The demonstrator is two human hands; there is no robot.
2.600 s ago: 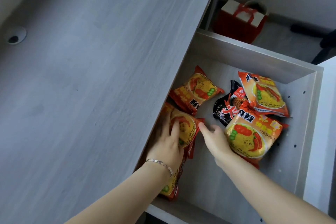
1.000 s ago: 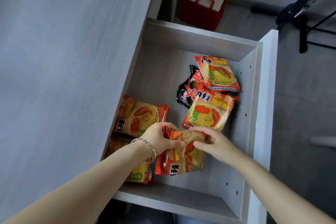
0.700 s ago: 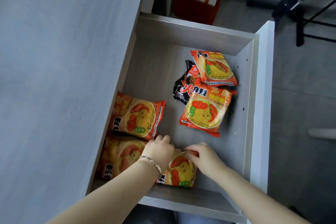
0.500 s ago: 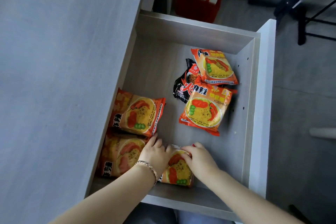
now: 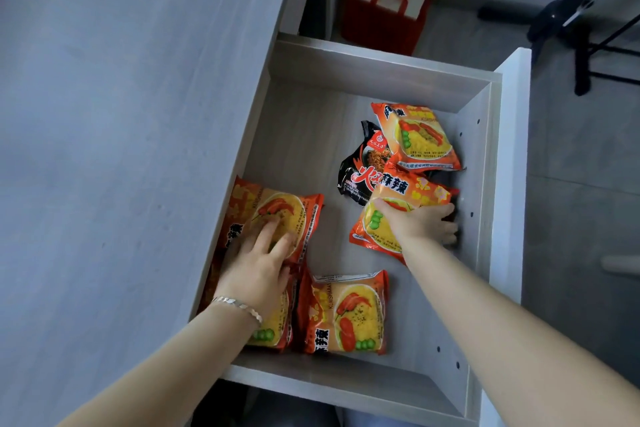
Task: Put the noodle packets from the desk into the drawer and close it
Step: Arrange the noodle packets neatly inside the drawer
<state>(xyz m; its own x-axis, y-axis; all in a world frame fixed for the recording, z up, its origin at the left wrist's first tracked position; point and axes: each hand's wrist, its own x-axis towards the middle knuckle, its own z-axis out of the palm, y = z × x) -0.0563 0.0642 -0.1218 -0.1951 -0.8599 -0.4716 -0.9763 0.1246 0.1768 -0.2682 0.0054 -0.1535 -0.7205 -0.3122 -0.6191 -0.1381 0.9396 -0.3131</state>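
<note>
Crinkly orange noodle packets (image 5: 346,312) in drawer (image 5: 377,80)

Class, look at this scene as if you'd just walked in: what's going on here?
A person is arranging noodle packets in an open drawer beside a grey desk. The left hand lies flat on an orange packet at the drawer's left side. The right hand has its grip on another orange packet near the right wall. A black packet and more orange ones lie inside. No packets show on the visible desk, and the drawer is not yet closed.
</note>
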